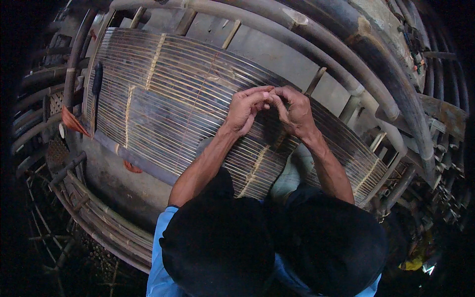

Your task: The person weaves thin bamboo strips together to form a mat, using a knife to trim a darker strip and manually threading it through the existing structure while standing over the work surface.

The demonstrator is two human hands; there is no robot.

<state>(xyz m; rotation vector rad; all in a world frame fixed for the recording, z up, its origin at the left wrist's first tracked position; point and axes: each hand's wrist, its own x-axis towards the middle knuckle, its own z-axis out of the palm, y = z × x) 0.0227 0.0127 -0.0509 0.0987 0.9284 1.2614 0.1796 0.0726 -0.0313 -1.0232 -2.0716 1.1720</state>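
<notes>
My left hand [243,110] and my right hand [297,110] meet fingertip to fingertip, both in a pinch. What lies between their fingers is too small to make out. Below them stretches a long panel of thin parallel slats [170,116], probably bamboo, bound crosswise by pale bands of lashing [155,62]. A thin reddish strand [198,96] crosses the slats to the left of my hands. On the panel's left end lies a knife [97,81] with a black handle, its narrow blade pointing toward me.
A frame of thick bamboo poles [277,27] surrounds the panel. An orange-brown piece [74,121] hangs at the left, with another [132,167] below the near pole. Stacked poles [106,213] stand at lower left. Cut bamboo pieces [452,158] crowd the right side.
</notes>
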